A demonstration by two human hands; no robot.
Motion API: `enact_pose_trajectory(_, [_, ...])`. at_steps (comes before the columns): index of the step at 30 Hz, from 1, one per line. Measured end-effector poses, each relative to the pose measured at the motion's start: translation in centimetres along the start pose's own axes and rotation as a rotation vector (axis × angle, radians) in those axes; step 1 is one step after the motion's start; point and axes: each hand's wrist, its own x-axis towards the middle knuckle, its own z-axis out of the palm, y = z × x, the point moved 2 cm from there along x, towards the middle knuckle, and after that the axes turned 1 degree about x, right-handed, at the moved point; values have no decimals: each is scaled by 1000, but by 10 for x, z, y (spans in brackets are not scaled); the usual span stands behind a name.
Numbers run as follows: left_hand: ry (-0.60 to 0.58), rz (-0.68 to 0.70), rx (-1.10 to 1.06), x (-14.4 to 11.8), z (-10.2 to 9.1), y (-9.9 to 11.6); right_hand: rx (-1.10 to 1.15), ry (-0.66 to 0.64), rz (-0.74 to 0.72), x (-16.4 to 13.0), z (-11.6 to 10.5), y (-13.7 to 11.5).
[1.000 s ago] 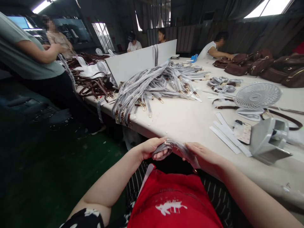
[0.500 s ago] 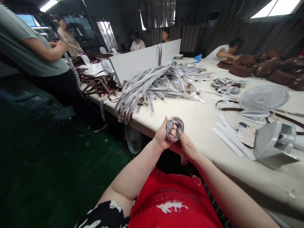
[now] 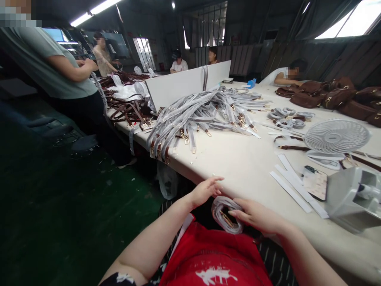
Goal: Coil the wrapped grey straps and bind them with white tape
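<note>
The right hand (image 3: 253, 214) gripped a coiled strap (image 3: 219, 212) in front of the apron (image 3: 217, 254), by the tabletop (image 3: 226, 163) edge. The left hand (image 3: 206, 191) was just beside the coil, fingers extended; contact could not be determined. Wrapped straps (image 3: 190, 107) lay piled against a white panel (image 3: 184, 88). Right of these were smaller coils (image 3: 285, 118), a fan (image 3: 336, 137), a phone (image 3: 315, 182) and white strips (image 3: 290, 192). Brown bags (image 3: 330, 93) were heaped beyond.

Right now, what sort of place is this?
Probably a bag-making workshop: a heap of film-wrapped straps with gold-coloured clasps and brown bags share a large worktable.
</note>
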Motion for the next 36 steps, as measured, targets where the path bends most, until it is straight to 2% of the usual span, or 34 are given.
enact_pose_trajectory(2, [-287,-26,252,-5,9,-2,14,-107,41,0,4,5])
enact_pose_trajectory(3, [-384,-28,368,-6,13,-3,52,-125,46,2,6,8])
enact_pose_trajectory(4, [-418,-27,439,-6,16,-4,113,-128,51,3,9,11])
enact_pose_trajectory(8, [-259,-43,374,1,18,-2,458,-55,109,5,15,24])
enact_pose_trajectory(10, [-207,-39,355,3,16,0,551,-10,113,3,16,27])
enact_pose_trajectory(16, [21,-28,331,4,12,2,516,60,49,7,17,24])
enact_pose_trajectory(21, [249,-32,261,9,9,-6,485,48,54,15,24,23])
enact_pose_trajectory(26, [525,33,172,8,22,-27,500,96,37,26,39,13])
enact_pose_trajectory(29, [590,63,168,-2,31,-39,498,151,22,25,33,11])
enact_pose_trajectory(31, [533,74,205,-11,32,-42,494,122,46,17,22,14])
enact_pose_trajectory(32, [477,74,230,-16,32,-42,491,67,70,11,17,16])
enact_pose_trajectory(36, [126,37,353,-34,36,-45,435,-337,146,-8,9,24])
